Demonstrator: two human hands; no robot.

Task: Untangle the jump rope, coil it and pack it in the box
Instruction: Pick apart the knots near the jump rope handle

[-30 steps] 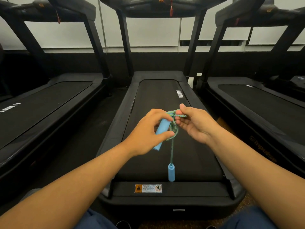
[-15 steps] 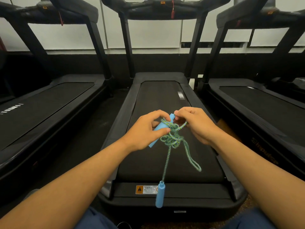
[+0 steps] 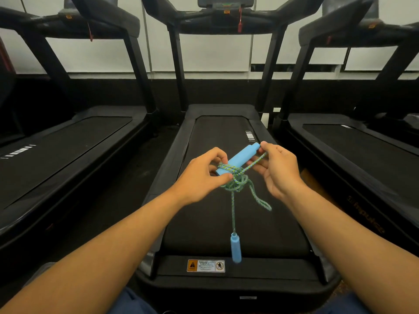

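- Your left hand [image 3: 201, 177] pinches the lower end of one blue handle [image 3: 238, 158] between thumb and curled fingers; its long axis runs diagonally, far tip pointing up and right, above the centre treadmill [image 3: 226, 132] belt.
- Your right hand [image 3: 278, 168] pinches that tip and a strand of the rope [image 3: 238, 184]; braided, green-speckled, knotted below the handle.
- A second smooth cylindrical handle [image 3: 235, 247] hangs vertically under the knot; two handles, three treadmills, counted.
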